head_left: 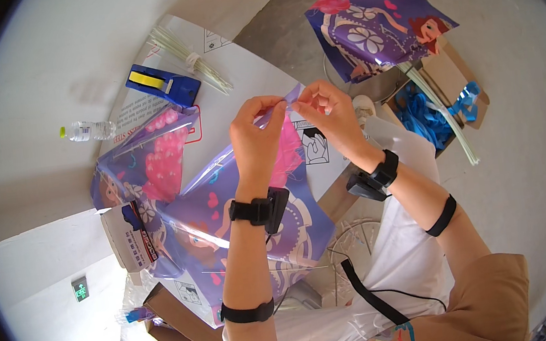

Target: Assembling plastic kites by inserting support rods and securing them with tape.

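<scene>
My left hand (pixel 258 132) and my right hand (pixel 333 120) meet over the far part of the work surface, fingertips almost touching. Both pinch the far tip of a purple printed plastic sheet (pixel 317 229), raising that corner. From there the sheet slopes down toward me, its pink and cartoon print partly behind my left forearm. Whether a small piece sits between my fingertips is too fine to tell. Another similar purple sheet (pixel 167 159) lies to the left, overlapped by the first. Beyond my left hand stands a blue tape dispenser (pixel 182 91) with a yellow roll.
Pale thin rods (pixel 189 53) lie bundled at the back of the white printed board (pixel 234 64). A water bottle (pixel 95 130) and small box (pixel 119 238) are at left. At right, an open carton (pixel 470 67) holds blue ribbon (pixel 418 117), near another printed sheet (pixel 365 32) and rods (pixel 449 120).
</scene>
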The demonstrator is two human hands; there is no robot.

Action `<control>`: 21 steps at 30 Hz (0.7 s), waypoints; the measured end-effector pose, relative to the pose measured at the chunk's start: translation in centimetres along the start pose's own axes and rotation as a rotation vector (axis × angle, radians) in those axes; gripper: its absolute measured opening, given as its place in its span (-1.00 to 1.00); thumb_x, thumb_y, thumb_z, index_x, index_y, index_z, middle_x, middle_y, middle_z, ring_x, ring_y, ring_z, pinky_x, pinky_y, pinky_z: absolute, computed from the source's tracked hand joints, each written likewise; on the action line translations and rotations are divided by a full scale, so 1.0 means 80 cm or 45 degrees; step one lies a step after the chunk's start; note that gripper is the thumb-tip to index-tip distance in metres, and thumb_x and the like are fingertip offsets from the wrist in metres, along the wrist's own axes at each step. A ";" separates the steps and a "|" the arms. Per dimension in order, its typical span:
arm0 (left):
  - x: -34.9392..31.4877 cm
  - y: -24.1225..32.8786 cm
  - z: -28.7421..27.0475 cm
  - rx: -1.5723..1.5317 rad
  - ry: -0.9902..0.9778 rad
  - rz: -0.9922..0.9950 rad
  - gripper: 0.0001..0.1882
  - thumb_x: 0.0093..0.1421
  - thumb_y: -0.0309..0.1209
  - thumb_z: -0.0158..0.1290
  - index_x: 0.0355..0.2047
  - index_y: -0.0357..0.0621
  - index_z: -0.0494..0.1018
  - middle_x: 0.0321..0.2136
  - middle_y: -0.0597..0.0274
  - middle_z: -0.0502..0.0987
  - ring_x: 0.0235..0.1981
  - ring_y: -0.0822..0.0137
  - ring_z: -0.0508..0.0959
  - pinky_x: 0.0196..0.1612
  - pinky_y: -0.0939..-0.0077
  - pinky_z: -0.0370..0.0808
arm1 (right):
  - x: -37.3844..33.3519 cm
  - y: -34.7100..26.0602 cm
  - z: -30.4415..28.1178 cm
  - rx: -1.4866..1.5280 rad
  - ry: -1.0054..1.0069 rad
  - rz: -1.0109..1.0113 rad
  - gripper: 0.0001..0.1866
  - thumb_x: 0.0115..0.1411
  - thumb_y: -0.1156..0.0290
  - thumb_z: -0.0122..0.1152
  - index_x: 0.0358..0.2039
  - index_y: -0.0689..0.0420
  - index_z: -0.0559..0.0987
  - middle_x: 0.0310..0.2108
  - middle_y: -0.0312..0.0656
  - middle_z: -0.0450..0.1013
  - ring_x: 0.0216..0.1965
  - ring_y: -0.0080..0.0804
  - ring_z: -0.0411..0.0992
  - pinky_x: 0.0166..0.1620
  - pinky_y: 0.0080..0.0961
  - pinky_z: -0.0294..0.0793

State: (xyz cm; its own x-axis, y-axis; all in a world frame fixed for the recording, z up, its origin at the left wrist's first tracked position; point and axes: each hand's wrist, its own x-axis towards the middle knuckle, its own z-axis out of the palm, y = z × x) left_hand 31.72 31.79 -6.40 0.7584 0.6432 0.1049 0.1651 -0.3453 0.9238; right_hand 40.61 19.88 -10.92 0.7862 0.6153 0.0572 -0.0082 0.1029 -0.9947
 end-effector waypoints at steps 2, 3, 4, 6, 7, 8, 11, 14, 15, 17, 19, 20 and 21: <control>0.000 0.000 0.001 0.003 0.001 -0.005 -0.90 0.10 -0.52 0.15 -0.39 -0.31 0.53 -0.46 0.21 0.58 -0.40 0.42 0.54 -0.22 0.57 0.45 | 0.001 -0.002 0.000 0.024 -0.004 0.011 -0.86 0.10 0.45 0.29 -0.37 0.13 0.50 -0.49 -0.45 0.43 -0.53 -0.79 0.26 -0.45 -0.74 0.14; -0.001 0.001 0.001 0.003 0.001 -0.009 -0.90 0.10 -0.51 0.15 -0.39 -0.31 0.53 -0.46 0.21 0.58 -0.40 0.42 0.54 -0.22 0.57 0.45 | 0.001 -0.003 0.000 0.001 -0.001 -0.009 -0.86 0.10 0.45 0.29 -0.37 0.13 0.50 -0.49 -0.45 0.43 -0.53 -0.79 0.25 -0.45 -0.73 0.15; -0.001 0.001 0.001 0.004 0.000 -0.011 -0.90 0.10 -0.51 0.15 -0.39 -0.31 0.53 -0.46 0.21 0.58 -0.40 0.42 0.53 -0.22 0.57 0.45 | 0.001 -0.004 0.000 -0.021 0.002 -0.031 -0.86 0.09 0.44 0.29 -0.36 0.13 0.50 -0.49 -0.45 0.43 -0.53 -0.79 0.25 -0.45 -0.73 0.15; -0.001 0.001 0.001 0.002 0.001 -0.010 -0.90 0.10 -0.51 0.15 -0.39 -0.31 0.53 -0.46 0.21 0.58 -0.40 0.42 0.53 -0.22 0.57 0.45 | 0.001 -0.003 0.001 -0.032 0.015 -0.035 -0.85 0.09 0.44 0.30 -0.37 0.13 0.50 -0.48 -0.45 0.43 -0.53 -0.79 0.26 -0.45 -0.73 0.15; -0.001 0.001 0.001 0.002 0.001 -0.009 -0.90 0.10 -0.51 0.15 -0.39 -0.31 0.53 -0.46 0.21 0.57 -0.40 0.42 0.53 -0.22 0.57 0.45 | 0.001 -0.003 0.002 -0.042 0.028 -0.040 -0.85 0.09 0.43 0.30 -0.37 0.13 0.50 -0.48 -0.45 0.43 -0.53 -0.79 0.26 -0.45 -0.73 0.15; -0.001 0.000 0.001 0.002 0.000 -0.009 -0.90 0.10 -0.51 0.15 -0.39 -0.31 0.53 -0.46 0.21 0.57 -0.40 0.42 0.53 -0.22 0.57 0.45 | 0.001 -0.004 0.002 -0.042 0.028 -0.039 -0.85 0.09 0.43 0.30 -0.37 0.13 0.50 -0.48 -0.45 0.43 -0.53 -0.79 0.26 -0.45 -0.73 0.15; 0.000 0.000 0.001 -0.006 -0.001 -0.012 -0.90 0.10 -0.51 0.15 -0.39 -0.31 0.53 -0.47 0.21 0.57 -0.40 0.43 0.53 -0.22 0.58 0.45 | 0.000 -0.006 0.001 -0.044 0.017 -0.003 -0.84 0.09 0.41 0.31 -0.36 0.13 0.50 -0.48 -0.45 0.43 -0.53 -0.78 0.26 -0.45 -0.72 0.15; 0.000 0.001 0.001 -0.020 0.002 -0.015 -0.90 0.10 -0.52 0.15 -0.39 -0.31 0.53 -0.47 0.21 0.57 -0.40 0.43 0.53 -0.22 0.58 0.45 | 0.001 -0.005 -0.001 -0.035 0.014 0.005 -0.83 0.09 0.40 0.31 -0.35 0.13 0.51 -0.47 -0.44 0.43 -0.52 -0.77 0.27 -0.45 -0.72 0.15; 0.000 0.001 0.001 -0.018 0.004 -0.014 -0.90 0.10 -0.52 0.15 -0.39 -0.31 0.53 -0.47 0.21 0.57 -0.40 0.43 0.53 -0.22 0.58 0.45 | 0.001 -0.005 -0.001 -0.035 0.012 0.014 -0.83 0.10 0.40 0.31 -0.35 0.13 0.51 -0.46 -0.44 0.43 -0.52 -0.77 0.27 -0.45 -0.72 0.16; 0.000 0.002 0.001 -0.015 0.005 -0.013 -0.91 0.11 -0.52 0.15 -0.39 -0.31 0.53 -0.47 0.21 0.57 -0.40 0.43 0.53 -0.22 0.58 0.45 | 0.001 -0.007 0.000 -0.037 0.010 0.023 -0.83 0.10 0.39 0.31 -0.35 0.13 0.51 -0.45 -0.43 0.43 -0.51 -0.76 0.27 -0.45 -0.72 0.16; 0.000 0.002 0.001 -0.025 0.007 -0.017 -0.91 0.11 -0.53 0.14 -0.39 -0.31 0.53 -0.46 0.21 0.57 -0.40 0.43 0.53 -0.22 0.58 0.45 | 0.000 -0.011 0.000 -0.060 0.047 0.013 -0.83 0.09 0.40 0.33 -0.37 0.14 0.50 -0.44 -0.41 0.42 -0.50 -0.74 0.26 -0.44 -0.70 0.19; 0.000 0.002 0.001 -0.025 0.007 -0.016 -0.91 0.11 -0.53 0.14 -0.39 -0.31 0.53 -0.46 0.21 0.57 -0.40 0.43 0.53 -0.22 0.58 0.45 | -0.001 -0.011 0.001 -0.060 0.047 0.013 -0.83 0.09 0.40 0.33 -0.37 0.14 0.50 -0.44 -0.41 0.42 -0.50 -0.74 0.26 -0.44 -0.70 0.19; 0.000 0.002 0.000 -0.026 0.011 -0.011 -0.91 0.11 -0.53 0.14 -0.39 -0.31 0.53 -0.46 0.21 0.57 -0.40 0.43 0.53 -0.22 0.58 0.45 | -0.001 -0.011 0.002 -0.037 0.082 -0.007 -0.82 0.08 0.40 0.33 -0.37 0.14 0.50 -0.44 -0.41 0.41 -0.50 -0.73 0.25 -0.44 -0.70 0.21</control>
State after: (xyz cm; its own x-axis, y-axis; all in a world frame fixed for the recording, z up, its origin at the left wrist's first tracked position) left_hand 31.80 31.73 -6.24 0.7515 0.6522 0.0999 0.1588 -0.3257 0.9321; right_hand 40.41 19.85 -10.02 0.8243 0.5632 0.0580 0.0134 0.0831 -0.9965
